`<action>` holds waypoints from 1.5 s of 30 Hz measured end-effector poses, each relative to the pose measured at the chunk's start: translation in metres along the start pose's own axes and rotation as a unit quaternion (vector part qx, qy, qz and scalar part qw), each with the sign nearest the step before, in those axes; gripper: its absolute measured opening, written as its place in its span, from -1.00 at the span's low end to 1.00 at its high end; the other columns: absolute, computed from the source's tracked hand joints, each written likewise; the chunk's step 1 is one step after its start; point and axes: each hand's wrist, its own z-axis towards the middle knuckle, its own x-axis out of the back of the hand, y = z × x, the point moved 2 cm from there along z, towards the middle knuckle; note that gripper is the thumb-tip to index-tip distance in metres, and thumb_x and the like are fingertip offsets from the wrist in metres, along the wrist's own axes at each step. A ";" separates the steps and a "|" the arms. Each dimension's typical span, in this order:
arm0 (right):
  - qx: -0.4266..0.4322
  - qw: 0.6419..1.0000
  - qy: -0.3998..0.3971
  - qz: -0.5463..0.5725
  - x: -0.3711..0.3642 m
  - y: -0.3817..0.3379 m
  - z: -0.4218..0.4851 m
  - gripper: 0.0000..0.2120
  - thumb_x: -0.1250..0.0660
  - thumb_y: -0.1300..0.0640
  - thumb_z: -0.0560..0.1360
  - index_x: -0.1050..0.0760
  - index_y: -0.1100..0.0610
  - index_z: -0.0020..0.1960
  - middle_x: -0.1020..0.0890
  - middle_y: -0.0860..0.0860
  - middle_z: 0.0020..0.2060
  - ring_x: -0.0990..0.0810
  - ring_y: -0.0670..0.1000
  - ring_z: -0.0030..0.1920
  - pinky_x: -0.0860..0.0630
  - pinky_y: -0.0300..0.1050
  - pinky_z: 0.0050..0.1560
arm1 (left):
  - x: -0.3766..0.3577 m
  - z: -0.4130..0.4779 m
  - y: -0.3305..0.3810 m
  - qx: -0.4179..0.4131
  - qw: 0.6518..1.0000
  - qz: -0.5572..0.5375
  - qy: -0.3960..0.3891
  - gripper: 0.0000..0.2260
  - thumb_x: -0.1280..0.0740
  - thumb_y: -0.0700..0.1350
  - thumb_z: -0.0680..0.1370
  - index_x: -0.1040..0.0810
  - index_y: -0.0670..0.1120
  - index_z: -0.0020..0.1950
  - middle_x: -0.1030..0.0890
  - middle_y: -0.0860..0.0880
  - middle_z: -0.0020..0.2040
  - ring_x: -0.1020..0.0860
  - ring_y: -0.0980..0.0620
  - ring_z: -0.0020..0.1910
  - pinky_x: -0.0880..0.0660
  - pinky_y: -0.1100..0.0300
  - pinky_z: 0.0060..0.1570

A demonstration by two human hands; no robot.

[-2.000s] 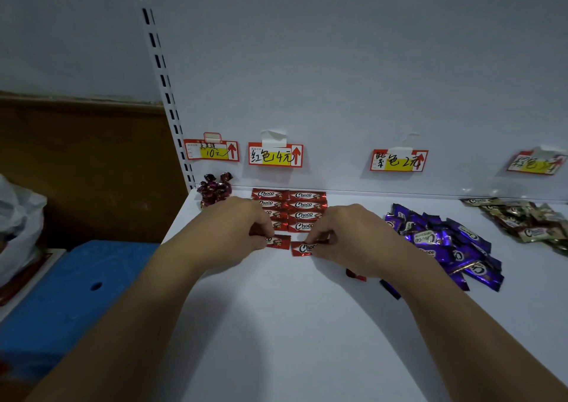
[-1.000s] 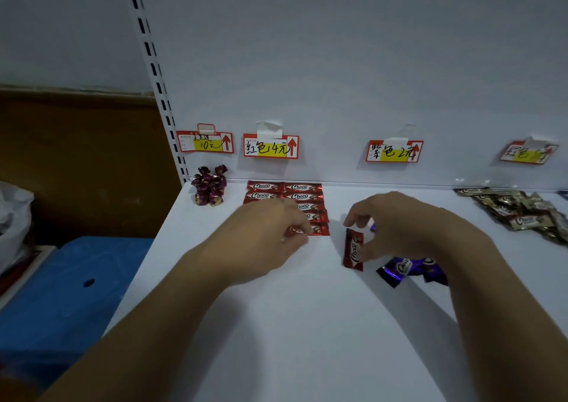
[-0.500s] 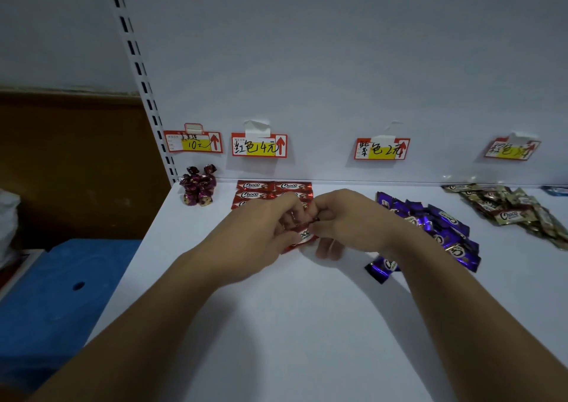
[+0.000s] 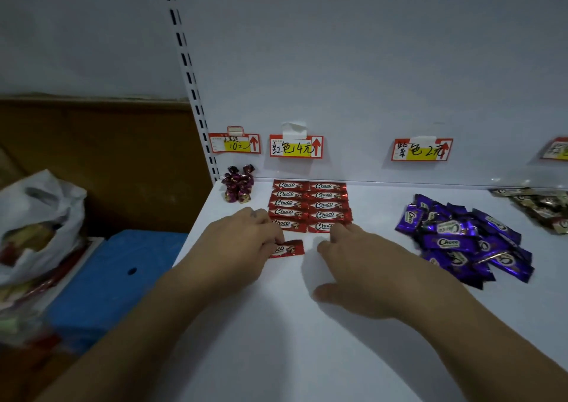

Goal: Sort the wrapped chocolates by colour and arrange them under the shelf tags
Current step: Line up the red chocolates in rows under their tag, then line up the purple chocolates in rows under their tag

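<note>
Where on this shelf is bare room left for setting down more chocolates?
Bare: the strip between the red rows and the purple pile, and the near front of the shelf. Crowded: around the loose red chocolate, between the left hand and right hand.

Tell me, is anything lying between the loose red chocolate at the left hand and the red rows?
Nothing visible. The loose red chocolate lies just in front of the red rows, with only bare shelf between. The left hand covers its left end.
</note>
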 end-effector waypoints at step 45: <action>-0.078 0.958 0.237 0.140 -0.048 0.008 -0.026 -0.32 0.01 -0.35 0.49 -0.15 -0.03 0.50 -0.18 0.01 0.49 -0.10 0.03 0.49 -0.04 0.00 0.47 | -0.018 -0.024 0.010 -0.013 0.997 0.003 0.078 -0.64 -0.08 0.05 0.64 -0.26 0.17 0.45 -0.29 0.12 0.43 -0.26 0.10 0.37 -0.26 0.15 0.33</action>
